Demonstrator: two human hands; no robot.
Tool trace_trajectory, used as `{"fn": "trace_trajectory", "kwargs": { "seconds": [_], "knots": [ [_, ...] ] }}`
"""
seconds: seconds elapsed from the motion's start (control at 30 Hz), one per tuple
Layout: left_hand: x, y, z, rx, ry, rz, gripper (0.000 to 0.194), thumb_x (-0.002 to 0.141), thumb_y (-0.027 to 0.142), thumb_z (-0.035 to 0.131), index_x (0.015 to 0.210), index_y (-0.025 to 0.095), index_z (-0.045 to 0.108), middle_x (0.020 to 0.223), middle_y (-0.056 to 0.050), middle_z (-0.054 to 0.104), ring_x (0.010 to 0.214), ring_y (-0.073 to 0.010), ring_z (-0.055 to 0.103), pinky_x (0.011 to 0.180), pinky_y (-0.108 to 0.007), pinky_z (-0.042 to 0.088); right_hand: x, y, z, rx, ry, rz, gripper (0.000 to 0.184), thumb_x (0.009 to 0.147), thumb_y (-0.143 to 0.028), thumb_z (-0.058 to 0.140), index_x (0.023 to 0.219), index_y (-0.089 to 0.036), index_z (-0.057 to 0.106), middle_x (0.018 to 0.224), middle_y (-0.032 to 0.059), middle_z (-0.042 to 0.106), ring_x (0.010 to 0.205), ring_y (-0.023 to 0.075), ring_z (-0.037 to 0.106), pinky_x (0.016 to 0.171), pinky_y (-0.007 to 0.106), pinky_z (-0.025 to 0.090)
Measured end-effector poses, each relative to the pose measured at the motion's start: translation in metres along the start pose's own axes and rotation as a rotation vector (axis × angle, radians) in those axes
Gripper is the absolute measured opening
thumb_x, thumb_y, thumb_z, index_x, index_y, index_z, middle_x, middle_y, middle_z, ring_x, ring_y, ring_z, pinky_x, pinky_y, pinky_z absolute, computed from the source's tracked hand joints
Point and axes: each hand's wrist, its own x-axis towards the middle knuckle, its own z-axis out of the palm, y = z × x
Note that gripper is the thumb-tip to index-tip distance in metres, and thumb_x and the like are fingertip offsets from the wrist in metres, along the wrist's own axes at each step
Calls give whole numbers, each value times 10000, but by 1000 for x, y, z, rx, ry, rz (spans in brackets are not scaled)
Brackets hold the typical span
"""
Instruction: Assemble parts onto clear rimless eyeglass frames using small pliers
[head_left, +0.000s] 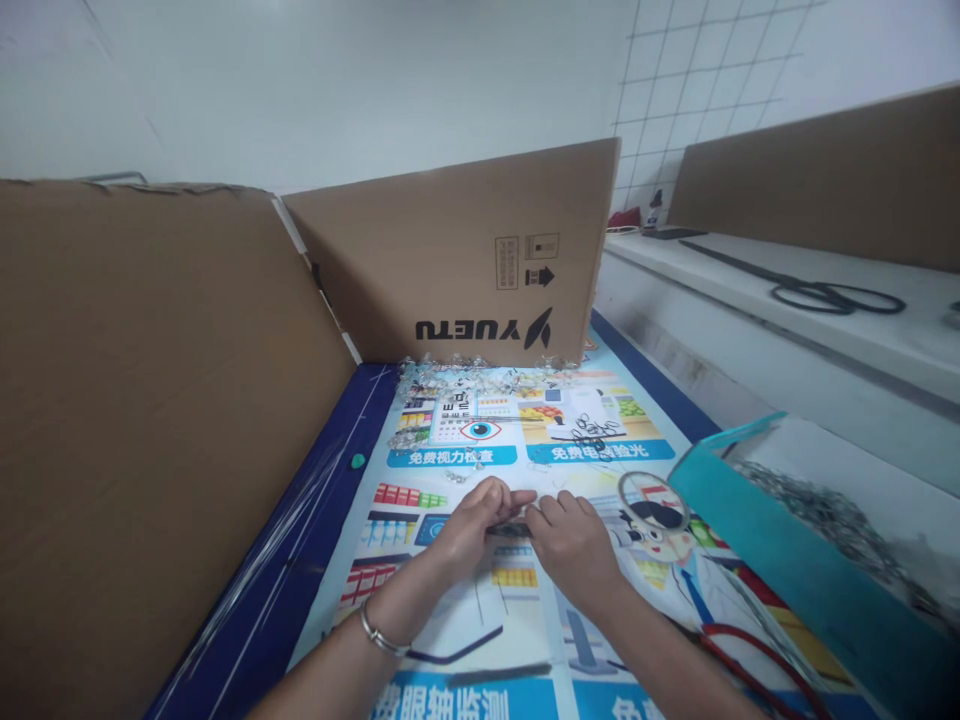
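My left hand [471, 528], with a silver bangle on the wrist, is closed with thumb and forefinger together. My right hand [571, 545] is closed too, its fingertips almost meeting those of the left. A small, dark, thin piece [510, 530] shows between the two hands; its kind is too blurred to make out. Both hands are low over a printed poster sheet [559, 490] on the table. Just beyond the left hand lie a few small clear pieces [455, 477]. Farther off, small black rings [592, 432] lie in a loose cluster.
A heap of clear bits [480, 378] lies along the cardboard panel [450, 250]. Another cardboard panel [165, 420] stands at left. At right, a teal box [720, 490] holds metal pieces [832, 510]. Red handles [757, 640] lie near my right forearm. Black scissors [832, 295] rest on a white ledge.
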Motion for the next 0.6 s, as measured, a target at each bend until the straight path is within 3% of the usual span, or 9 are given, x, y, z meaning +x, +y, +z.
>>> {"fn": "trace_trajectory", "kwargs": {
  "seconds": [0.27, 0.4, 0.6],
  "knots": [
    [-4, 8, -5, 338, -116, 40, 259, 788, 433, 503, 760, 184, 569, 840, -61, 567, 982, -220, 507, 895, -288, 332, -4, -3, 7, 51, -57, 20, 93, 688, -97, 544, 682, -189, 556, 632, 27, 544, 645, 162, 445, 608, 299, 267],
    [-5, 8, -5, 406, -135, 28, 235, 790, 404, 508, 755, 190, 598, 835, -56, 570, 947, -207, 508, 889, -264, 327, -6, -3, 9, 67, -109, 43, 121, 691, -81, 525, 681, -192, 571, 623, 20, 566, 632, 154, 484, 588, 289, 281],
    [-7, 10, -1, 477, -197, 63, 218, 814, 342, 490, 917, 212, 633, 962, -55, 601, 958, -196, 507, 898, -255, 307, -7, -2, 8, 109, -232, 85, 140, 663, -84, 548, 720, -196, 609, 660, 12, 607, 653, 151, 533, 584, 275, 312]
  ]
}}
